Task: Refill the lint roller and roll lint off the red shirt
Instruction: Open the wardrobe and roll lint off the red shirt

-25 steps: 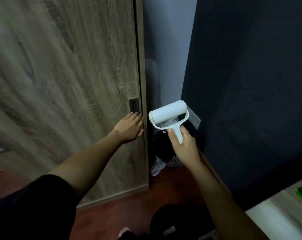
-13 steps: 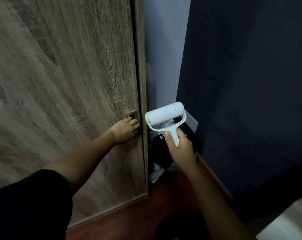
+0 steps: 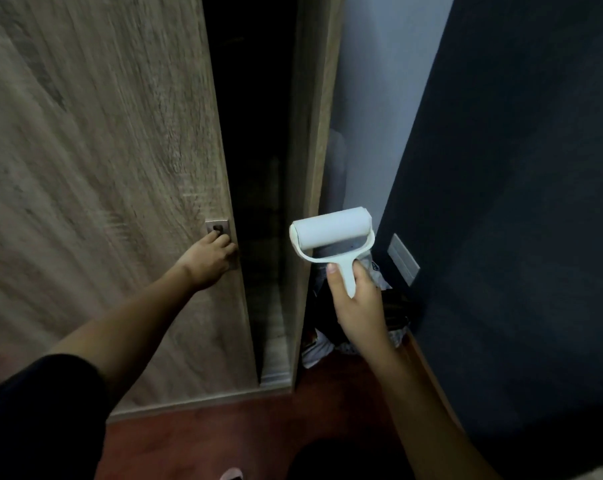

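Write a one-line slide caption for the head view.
Left hand grips the recessed handle of a partly open wooden door while the right hand holds a white lint roller.

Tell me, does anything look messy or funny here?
Yes. A jumbled pile of dark and white things is crammed on the floor in the corner between the wardrobe and the dark wall, behind the roller. Nothing else stands out.

A black short sleeve (image 3: 40, 410) covers the left arm; left hand (image 3: 208, 258) and right hand (image 3: 359, 306) are bare.
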`<state>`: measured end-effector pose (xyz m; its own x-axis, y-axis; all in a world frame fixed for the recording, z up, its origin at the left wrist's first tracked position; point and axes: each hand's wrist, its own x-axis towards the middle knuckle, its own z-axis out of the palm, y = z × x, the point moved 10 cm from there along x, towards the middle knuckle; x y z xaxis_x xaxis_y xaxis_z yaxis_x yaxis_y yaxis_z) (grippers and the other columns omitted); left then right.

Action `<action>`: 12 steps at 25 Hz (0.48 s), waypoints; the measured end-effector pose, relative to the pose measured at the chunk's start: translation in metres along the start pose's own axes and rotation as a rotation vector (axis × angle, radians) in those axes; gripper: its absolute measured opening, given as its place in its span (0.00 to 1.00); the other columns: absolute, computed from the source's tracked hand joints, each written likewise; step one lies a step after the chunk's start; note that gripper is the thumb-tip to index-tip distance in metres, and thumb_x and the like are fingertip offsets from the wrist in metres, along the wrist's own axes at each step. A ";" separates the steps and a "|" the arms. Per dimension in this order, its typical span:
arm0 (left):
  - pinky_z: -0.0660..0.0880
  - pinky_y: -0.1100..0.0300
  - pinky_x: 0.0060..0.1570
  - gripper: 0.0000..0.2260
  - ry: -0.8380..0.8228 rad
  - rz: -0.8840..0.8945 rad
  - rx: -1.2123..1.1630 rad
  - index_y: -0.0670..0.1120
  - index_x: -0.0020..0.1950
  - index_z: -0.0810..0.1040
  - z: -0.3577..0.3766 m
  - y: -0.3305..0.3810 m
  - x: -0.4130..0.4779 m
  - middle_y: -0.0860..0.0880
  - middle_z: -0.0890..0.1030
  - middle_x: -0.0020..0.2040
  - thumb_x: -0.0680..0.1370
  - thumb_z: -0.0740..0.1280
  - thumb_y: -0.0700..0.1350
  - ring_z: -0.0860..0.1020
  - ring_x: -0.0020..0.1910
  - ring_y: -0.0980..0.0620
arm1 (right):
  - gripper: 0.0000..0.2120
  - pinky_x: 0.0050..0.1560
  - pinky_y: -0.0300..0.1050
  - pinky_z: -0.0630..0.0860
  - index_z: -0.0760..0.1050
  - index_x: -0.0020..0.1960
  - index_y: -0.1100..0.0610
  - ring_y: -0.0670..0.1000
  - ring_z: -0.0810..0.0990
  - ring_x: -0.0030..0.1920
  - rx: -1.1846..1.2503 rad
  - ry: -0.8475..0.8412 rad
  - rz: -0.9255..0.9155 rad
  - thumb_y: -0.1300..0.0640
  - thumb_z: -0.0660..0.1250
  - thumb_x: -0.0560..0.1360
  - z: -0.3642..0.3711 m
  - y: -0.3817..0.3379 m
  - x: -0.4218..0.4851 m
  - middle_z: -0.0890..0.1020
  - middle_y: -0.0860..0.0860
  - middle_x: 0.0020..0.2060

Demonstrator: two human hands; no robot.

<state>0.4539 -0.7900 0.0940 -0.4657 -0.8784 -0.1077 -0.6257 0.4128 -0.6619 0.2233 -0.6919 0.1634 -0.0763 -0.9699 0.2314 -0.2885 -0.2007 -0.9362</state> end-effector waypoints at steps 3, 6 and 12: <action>0.58 0.50 0.70 0.19 -0.094 -0.083 -0.012 0.45 0.69 0.69 0.022 -0.024 -0.025 0.46 0.67 0.69 0.80 0.54 0.47 0.64 0.68 0.44 | 0.08 0.33 0.28 0.69 0.72 0.40 0.52 0.36 0.74 0.32 0.018 -0.022 -0.001 0.53 0.62 0.77 0.016 -0.009 -0.006 0.74 0.46 0.30; 0.62 0.51 0.67 0.19 -0.155 -0.114 -0.009 0.45 0.69 0.70 0.051 -0.051 -0.052 0.46 0.68 0.69 0.80 0.55 0.48 0.66 0.66 0.44 | 0.08 0.33 0.27 0.69 0.71 0.39 0.48 0.35 0.74 0.31 0.036 -0.038 -0.009 0.53 0.62 0.77 0.040 -0.023 -0.012 0.74 0.46 0.30; 0.64 0.53 0.64 0.18 -0.192 -0.127 -0.018 0.45 0.67 0.72 0.107 -0.100 -0.107 0.46 0.69 0.68 0.80 0.55 0.49 0.66 0.65 0.45 | 0.06 0.36 0.27 0.70 0.73 0.42 0.50 0.36 0.75 0.34 0.092 -0.018 -0.013 0.53 0.62 0.77 0.112 -0.051 -0.016 0.78 0.47 0.33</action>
<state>0.6336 -0.7630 0.0926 -0.2556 -0.9526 -0.1649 -0.6837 0.2987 -0.6658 0.3460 -0.6812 0.1782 -0.0559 -0.9691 0.2401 -0.1999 -0.2248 -0.9537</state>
